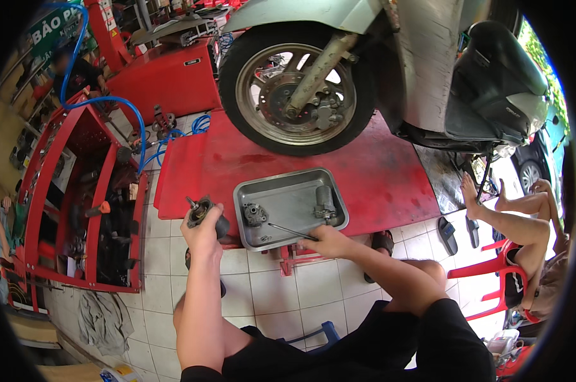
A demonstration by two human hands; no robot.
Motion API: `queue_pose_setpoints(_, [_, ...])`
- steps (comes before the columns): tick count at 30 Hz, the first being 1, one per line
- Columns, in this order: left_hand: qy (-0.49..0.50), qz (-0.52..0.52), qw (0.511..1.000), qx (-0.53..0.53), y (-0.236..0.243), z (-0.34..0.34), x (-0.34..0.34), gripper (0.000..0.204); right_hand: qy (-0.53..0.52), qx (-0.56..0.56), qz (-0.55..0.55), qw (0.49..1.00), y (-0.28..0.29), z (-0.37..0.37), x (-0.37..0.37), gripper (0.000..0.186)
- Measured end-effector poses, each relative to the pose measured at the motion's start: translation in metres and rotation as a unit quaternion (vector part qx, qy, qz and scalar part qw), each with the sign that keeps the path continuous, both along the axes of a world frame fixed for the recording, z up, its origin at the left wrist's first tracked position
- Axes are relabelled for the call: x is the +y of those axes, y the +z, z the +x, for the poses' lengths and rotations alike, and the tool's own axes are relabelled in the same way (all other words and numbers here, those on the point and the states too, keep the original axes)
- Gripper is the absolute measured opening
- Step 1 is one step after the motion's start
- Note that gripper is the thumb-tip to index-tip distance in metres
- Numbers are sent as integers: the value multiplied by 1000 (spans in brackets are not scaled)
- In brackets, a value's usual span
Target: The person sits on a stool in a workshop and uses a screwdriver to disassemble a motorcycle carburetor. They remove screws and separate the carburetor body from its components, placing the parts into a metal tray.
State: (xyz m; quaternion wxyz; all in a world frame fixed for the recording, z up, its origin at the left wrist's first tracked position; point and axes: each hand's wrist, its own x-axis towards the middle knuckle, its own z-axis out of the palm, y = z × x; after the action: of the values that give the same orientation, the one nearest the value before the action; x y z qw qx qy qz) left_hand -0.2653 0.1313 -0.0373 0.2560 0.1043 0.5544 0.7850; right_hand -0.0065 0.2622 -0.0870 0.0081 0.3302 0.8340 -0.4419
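Note:
My left hand [202, 230] is wrapped around a dark cylindrical motor part [204, 212], held up just left of the tray; a short shaft sticks out of its open top. In my right hand [330, 242] is a slim dark rod-like tool [292, 231], its tip pointing left over the tray; I cannot tell its exact kind. The shallow metal tray [294, 181] sits on the red lift platform. Inside it, a round metal housing [255, 215] lies at the left, and a grey cylindrical motor [325, 199] at the right. Small pieces [265, 239] lie near the tray's front.
A scooter's front wheel [294, 95] stands on the red platform [390, 172] beyond the tray. At the left is a red tool cart [78, 191], with a blue air hose [113, 99] above it. Another person [530, 223] sits on a red chair [501, 280] at the right.

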Motion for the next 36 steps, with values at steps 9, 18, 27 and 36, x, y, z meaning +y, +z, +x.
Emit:
queue_pose_setpoints(9, [-18,39,997,60,8,15,23,24,-99,42,87,990,-12,-78,-8,37])
queue_pose_setpoints(18, [-43,61,995,60,1,21,39,28,-104,16,162,981,-28,-139,-1,65])
queue_pose_setpoints(27, [-121,1,959,257,16,21,36,35,-20,-83,144,986,-7,-153,-7,65])
queue_pose_setpoints(36, [-174,52,916,358,8,27,47,41,-136,89,185,969,11,-91,32,67])
